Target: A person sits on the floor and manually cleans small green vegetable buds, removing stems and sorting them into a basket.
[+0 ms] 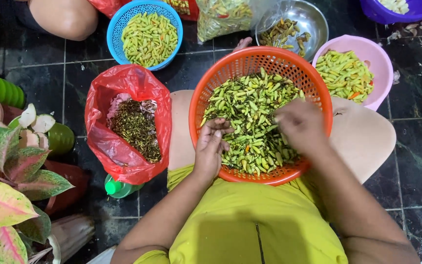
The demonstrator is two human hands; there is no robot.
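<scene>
One orange basket (pixel 313 93) rests on the person's lap, heaped with small green chillies (pixel 250 117) too many to count. The left hand (pixel 211 146) lies on the pile at the basket's near-left rim, fingers (pixel 219 128) curled loosely on the chillies. The right hand (pixel 301 124) hovers over the pile's right side, blurred; its fingers look pinched together, but whether they grip a chilli cannot be told. Around the basket stand four more containers: a blue basket (pixel 123 24) and a pink bowl (pixel 379 61) of pale chillies, a steel bowl (pixel 313 22), and a purple bowl (pixel 416 10). One red bag (pixel 103 132) of dark stems lies open to the left, on the dark tiled floor (pixel 416 146).
</scene>
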